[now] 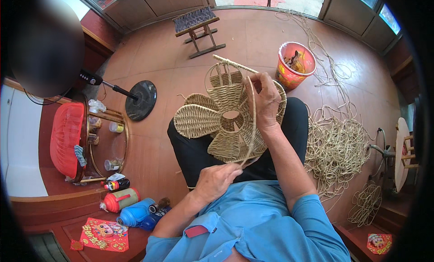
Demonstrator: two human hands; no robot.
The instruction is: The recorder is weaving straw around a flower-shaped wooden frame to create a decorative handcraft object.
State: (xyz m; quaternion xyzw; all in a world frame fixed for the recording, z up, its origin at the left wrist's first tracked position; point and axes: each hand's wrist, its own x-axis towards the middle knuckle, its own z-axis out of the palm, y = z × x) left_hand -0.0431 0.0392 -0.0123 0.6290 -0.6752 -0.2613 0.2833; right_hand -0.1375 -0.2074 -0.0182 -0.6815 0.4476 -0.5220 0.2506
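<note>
1. I see the left hand (216,183) pinching a pale cord (254,119).
2. The right hand (265,99) grasps the woven flower's (196,122) upper edge (cord running alongside).
3. The flower sits over the lap (185,155).

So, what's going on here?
A seated person has a flower-shaped woven piece on the lap. A strand stretches between the left hand, low down, and the right hand, up by the piece's right side. The top petal still shows bare spokes. Loose cord lies heaped on the floor to the right.
</note>
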